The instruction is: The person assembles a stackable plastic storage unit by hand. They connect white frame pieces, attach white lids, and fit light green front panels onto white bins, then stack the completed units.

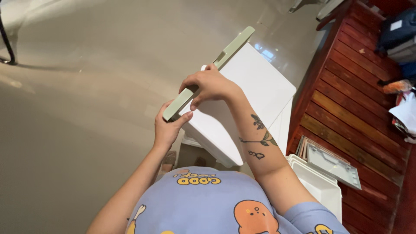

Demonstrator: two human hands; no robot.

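a pale green panel (208,71) is being fitted along the left edge of a white plastic box (247,99). it is clamped by the right hand (211,85) mid-length and the left hand (167,128) at its near end. seating it, apparently into a slot, calls for even pressure.

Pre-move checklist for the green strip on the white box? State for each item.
1. Left hand on the near end of the green strip: ok.
2. Right hand gripping the strip's middle: ok.
3. Strip lying along the white box edge: ok.
4. Strip fully seated on the box: cannot tell.
5. Box resting steady: cannot tell, its underside is hidden.
6. Wooden bench apart from both hands: ok.
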